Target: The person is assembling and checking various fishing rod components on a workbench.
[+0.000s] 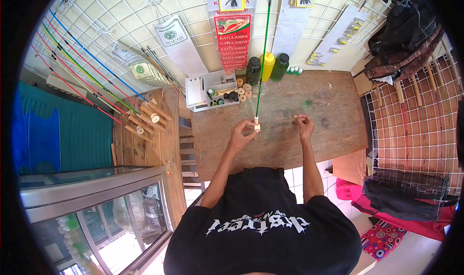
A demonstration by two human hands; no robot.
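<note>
My left hand (242, 136) is closed around the pale wooden handle end of a green fishing rod (264, 57). The rod rises away from me, its thin shaft running past the top of the view. A small pale wooden piece (257, 128) shows at the handle by my fingertips. To the right, apart from the rod, my right hand (304, 125) hovers over the table with thumb and fingers pinched together. Whatever is between those fingertips, if anything, is too small to make out. Both hands are above the worn wooden table (328, 111).
A white organizer box (212, 91) with small items stands at the table's back left, beside wooden spools (244, 89). Dark bottles and a yellow bottle (267, 67) stand behind. More rods (150, 118) lie at left. Packets hang on the wire grid (183, 9); a backpack (403, 38) hangs right.
</note>
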